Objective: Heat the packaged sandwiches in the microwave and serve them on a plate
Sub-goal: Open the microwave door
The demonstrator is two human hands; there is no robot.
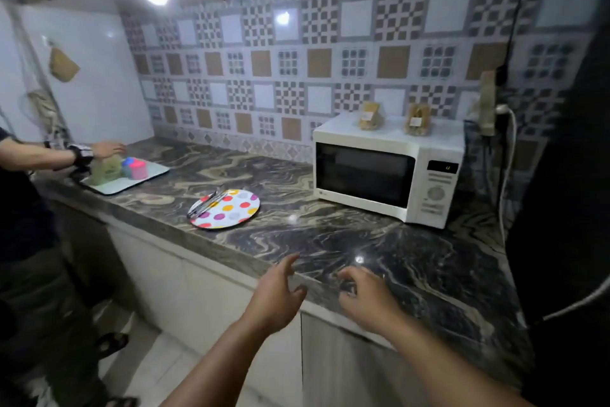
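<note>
Standing at the front edge of a marbled surface [330, 241], left hand [274, 297] and right hand [366, 294] both hovering just over that edge, fingers spread loose, holding nothing. Plenty of bare room straight ahead between hands and microwave [389, 169]. Door shut on that one, sitting back right near the tiled wall, with two packaged sandwiches [371, 116] upright on its top, side by side but apart. Polka-dot plate [227, 208] off to the left of centre, metal tongs [206, 202] lying across its left rim. Farther left, a tray [155, 174] with small containers, another person's hand [107, 149] on them. Dark tall thing crowding the right side, can't tell what.
</note>
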